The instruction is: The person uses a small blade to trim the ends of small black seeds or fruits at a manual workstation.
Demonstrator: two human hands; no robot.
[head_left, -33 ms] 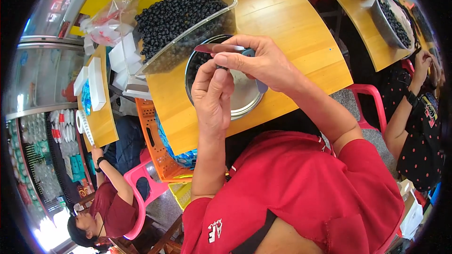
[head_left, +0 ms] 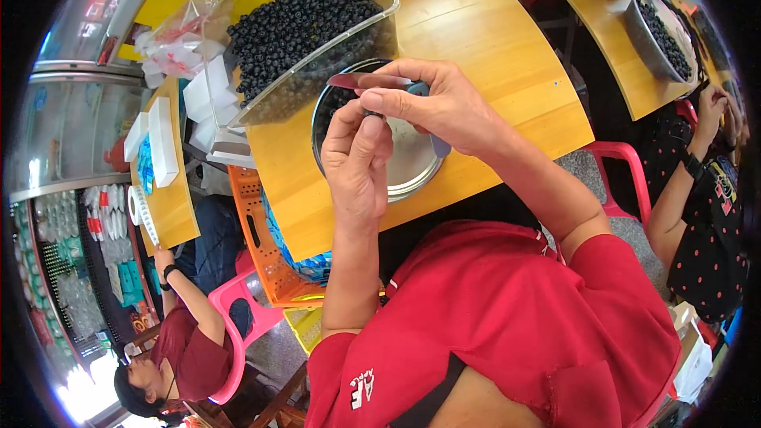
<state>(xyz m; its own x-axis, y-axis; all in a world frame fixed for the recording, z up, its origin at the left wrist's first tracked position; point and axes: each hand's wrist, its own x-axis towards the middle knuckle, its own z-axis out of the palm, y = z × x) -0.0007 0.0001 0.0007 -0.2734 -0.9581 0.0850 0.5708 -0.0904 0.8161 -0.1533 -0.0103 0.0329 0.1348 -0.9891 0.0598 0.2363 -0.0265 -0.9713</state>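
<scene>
No shift vs. prev.: R hand (head_left: 452,105) grips blue-handled knife (head_left: 357,81), L hand (head_left: 357,150) pinches dark, mostly hidden piece (head_left: 373,114).

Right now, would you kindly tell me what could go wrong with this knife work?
The knife is close to the left hand, so a slip might nick that hand. The small dark piece held there could drop into the bowl. That bowl sits near the edge of the table, so a bump might tip it.
</scene>
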